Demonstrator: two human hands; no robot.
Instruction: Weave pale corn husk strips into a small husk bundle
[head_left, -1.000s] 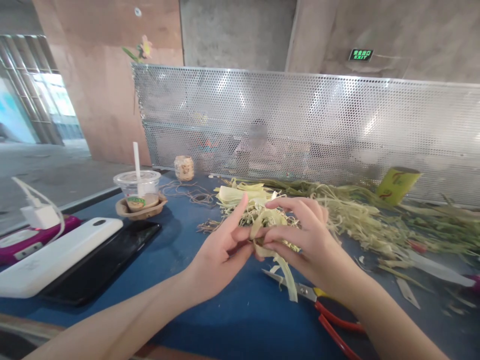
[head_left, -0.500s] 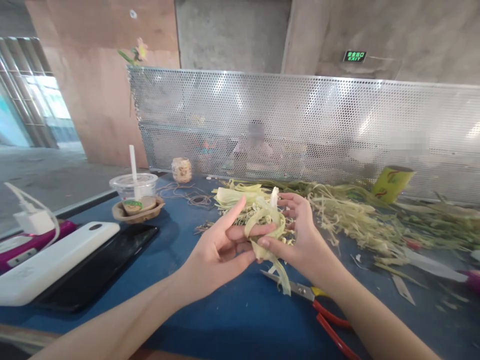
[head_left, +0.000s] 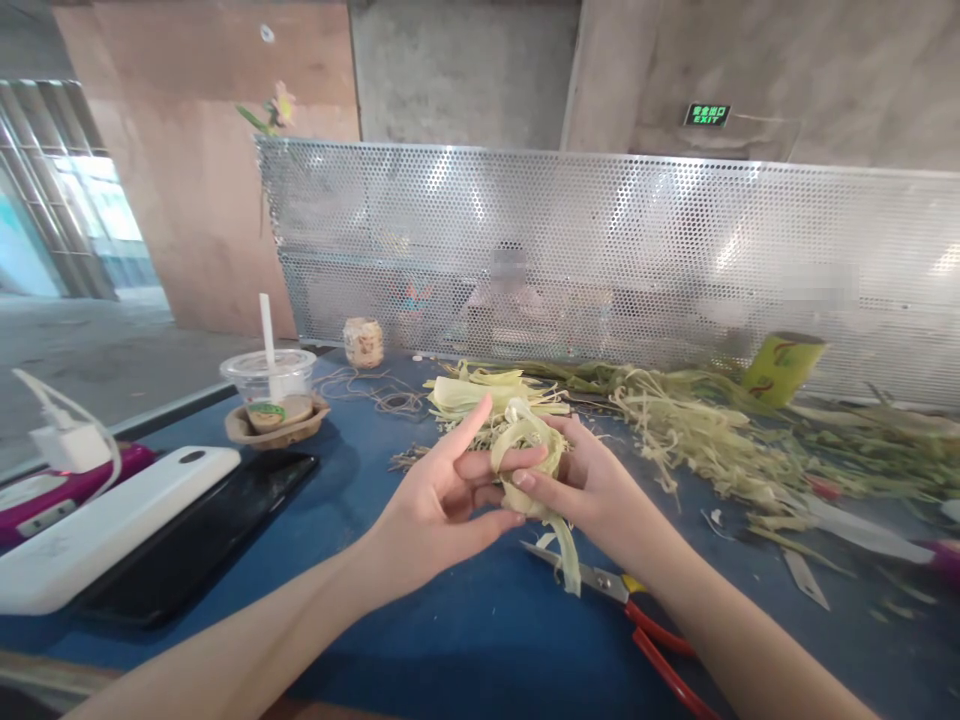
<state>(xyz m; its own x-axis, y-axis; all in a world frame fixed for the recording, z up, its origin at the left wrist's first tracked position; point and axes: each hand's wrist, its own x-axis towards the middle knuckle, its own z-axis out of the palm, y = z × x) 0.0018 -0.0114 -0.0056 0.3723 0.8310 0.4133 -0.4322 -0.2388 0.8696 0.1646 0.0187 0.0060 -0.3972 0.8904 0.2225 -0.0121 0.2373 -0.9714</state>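
1. One view, head: the right hand (head_left: 600,490) has curled its fingers in behind the looped pale leaf strip (head_left: 519,432), probably steadying the loop.
2. Strip location: beyond the scissors (head_left: 604,583), between both hands; tail hangs toward the blades (contact cannot be confirmed).
3. Left hand (head_left: 420,510): holding the strip, one finger raised, another extended at the loop.
4. Right hand: narrow grip, thumb on the near side.

Blue tabletop (head_left: 450,640): supports the items below.
Left side: white power bank (head_left: 120,530) beside black phone (head_left: 202,535); cup tray (head_left: 304,428).
Right side: open red-handled scissors (head_left: 626,588); pale dried husks (head_left: 697,430).
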